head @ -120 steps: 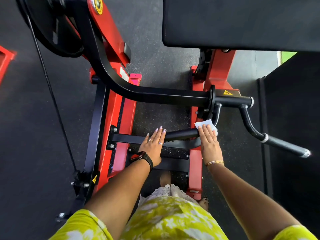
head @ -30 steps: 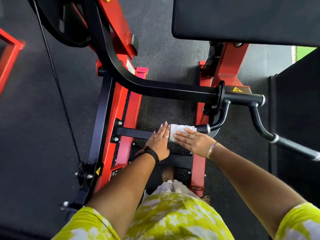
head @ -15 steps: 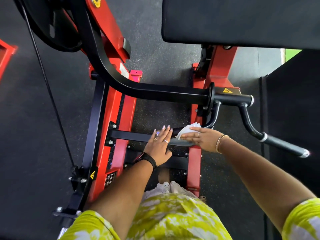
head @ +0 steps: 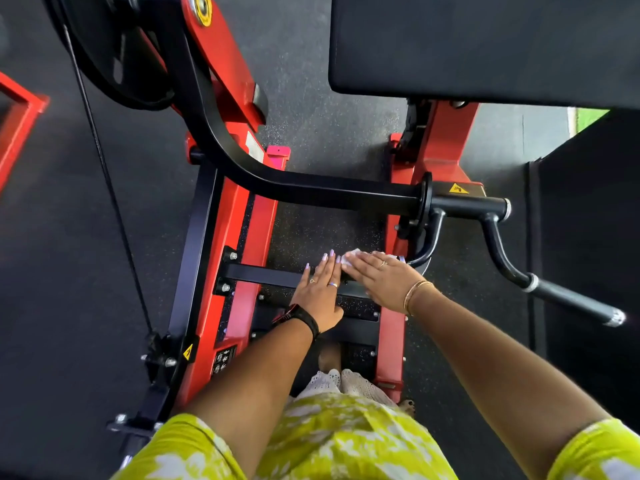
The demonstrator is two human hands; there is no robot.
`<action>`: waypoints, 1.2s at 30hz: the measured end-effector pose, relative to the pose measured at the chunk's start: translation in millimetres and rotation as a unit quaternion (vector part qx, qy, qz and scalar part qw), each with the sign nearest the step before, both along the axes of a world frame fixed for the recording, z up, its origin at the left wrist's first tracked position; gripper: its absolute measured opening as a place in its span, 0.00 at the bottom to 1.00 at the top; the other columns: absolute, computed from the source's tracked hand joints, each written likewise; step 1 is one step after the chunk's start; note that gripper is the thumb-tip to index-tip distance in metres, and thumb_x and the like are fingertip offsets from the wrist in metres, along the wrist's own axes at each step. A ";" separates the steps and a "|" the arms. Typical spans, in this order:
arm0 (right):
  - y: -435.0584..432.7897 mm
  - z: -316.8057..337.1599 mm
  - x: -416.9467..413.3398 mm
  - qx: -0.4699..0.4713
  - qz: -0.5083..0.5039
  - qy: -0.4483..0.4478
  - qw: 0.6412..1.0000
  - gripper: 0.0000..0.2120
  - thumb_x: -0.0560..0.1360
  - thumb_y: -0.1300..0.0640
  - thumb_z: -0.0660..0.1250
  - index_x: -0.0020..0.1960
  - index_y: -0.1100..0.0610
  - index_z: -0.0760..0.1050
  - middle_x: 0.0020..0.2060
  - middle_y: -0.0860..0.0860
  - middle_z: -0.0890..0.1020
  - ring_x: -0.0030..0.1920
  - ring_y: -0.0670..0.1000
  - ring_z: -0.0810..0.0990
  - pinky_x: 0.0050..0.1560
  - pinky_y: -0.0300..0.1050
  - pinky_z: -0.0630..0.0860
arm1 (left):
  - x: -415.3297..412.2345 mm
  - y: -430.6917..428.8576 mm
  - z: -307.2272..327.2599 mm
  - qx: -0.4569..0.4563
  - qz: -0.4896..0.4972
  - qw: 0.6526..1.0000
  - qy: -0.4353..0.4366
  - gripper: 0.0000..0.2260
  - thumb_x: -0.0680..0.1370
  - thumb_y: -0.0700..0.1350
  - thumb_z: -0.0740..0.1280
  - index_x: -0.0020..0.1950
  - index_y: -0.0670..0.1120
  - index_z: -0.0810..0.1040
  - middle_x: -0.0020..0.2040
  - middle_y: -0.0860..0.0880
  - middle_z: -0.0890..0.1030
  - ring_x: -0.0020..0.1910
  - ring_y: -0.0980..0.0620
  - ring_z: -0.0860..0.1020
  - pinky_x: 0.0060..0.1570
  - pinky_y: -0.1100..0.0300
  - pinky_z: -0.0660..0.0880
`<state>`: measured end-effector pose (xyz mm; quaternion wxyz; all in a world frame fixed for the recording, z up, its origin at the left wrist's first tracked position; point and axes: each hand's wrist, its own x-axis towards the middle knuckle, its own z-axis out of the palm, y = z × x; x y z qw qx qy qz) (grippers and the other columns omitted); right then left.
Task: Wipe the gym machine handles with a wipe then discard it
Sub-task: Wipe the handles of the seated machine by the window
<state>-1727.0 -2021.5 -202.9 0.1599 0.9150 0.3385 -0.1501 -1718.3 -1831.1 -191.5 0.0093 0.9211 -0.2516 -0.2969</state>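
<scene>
I log: frame (head: 242, 216) red painted metal, glossy. lever arm (head: 311, 188) black metal, satin sheen. outer handle (head: 571, 299) matt black, end cap (head: 614, 317) shiny metal. pad (head: 485, 46) black, matt, smooth. floor (head: 69, 237) dark speckled rubber, rough. wipe (head: 351, 255) white, thin, paper or cloth, can't tell.

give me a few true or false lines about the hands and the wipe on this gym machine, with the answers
1. The right hand presses the white wipe onto the inner handle. True.
2. The left hand holds the wipe. False: it lies flat beside the wipe and holds nothing.
3. The watch is on the right wrist. False: it is on the left wrist; the right wears a bracelet.
4. Neither hand touches the outer handle. True.
</scene>
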 end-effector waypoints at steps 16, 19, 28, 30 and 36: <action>16.0 9.1 -7.9 0.004 -0.105 0.038 0.994 0.31 0.80 0.55 0.47 0.74 0.57 0.31 0.76 0.53 0.40 0.76 0.52 0.42 0.73 0.50 0.37 | -2.6 -3.9 -0.1 -0.023 0.035 0.999 0.029 0.41 0.76 0.49 0.62 0.76 0.42 0.35 0.76 0.45 0.33 0.76 0.48 0.36 0.74 0.53 0.42; 0.7 18.5 -8.6 0.017 -0.196 0.050 0.979 0.32 0.80 0.52 0.51 0.76 0.57 0.37 0.76 0.55 0.48 0.76 0.52 0.48 0.73 0.48 0.40 | -1.6 -4.5 1.2 -0.024 0.036 0.998 0.036 0.41 0.76 0.48 0.62 0.76 0.42 0.35 0.76 0.44 0.33 0.76 0.48 0.36 0.74 0.53 0.42; -10.8 6.8 -37.5 0.019 -0.059 0.027 0.998 0.33 0.72 0.53 0.57 0.75 0.58 0.53 0.74 0.54 0.55 0.74 0.52 0.53 0.74 0.54 0.51 | -5.0 -5.1 -1.9 -0.027 0.041 0.999 0.020 0.42 0.76 0.50 0.63 0.76 0.42 0.35 0.76 0.44 0.34 0.76 0.47 0.36 0.74 0.52 0.42; -2.1 7.6 -21.9 0.007 -0.059 0.027 0.998 0.34 0.75 0.53 0.55 0.75 0.56 0.40 0.74 0.53 0.45 0.75 0.52 0.46 0.74 0.53 0.45 | -5.2 -4.4 -2.4 -0.022 0.036 0.999 0.014 0.42 0.76 0.50 0.63 0.76 0.42 0.35 0.76 0.44 0.34 0.76 0.47 0.36 0.74 0.52 0.42; -18.4 19.7 0.3 0.027 -0.232 0.058 0.971 0.33 0.78 0.59 0.55 0.77 0.51 0.41 0.76 0.52 0.53 0.76 0.53 0.51 0.74 0.49 0.45 | -4.8 -6.5 -0.3 -0.007 0.034 0.999 0.019 0.41 0.76 0.50 0.62 0.76 0.41 0.35 0.77 0.44 0.35 0.76 0.47 0.36 0.74 0.52 0.42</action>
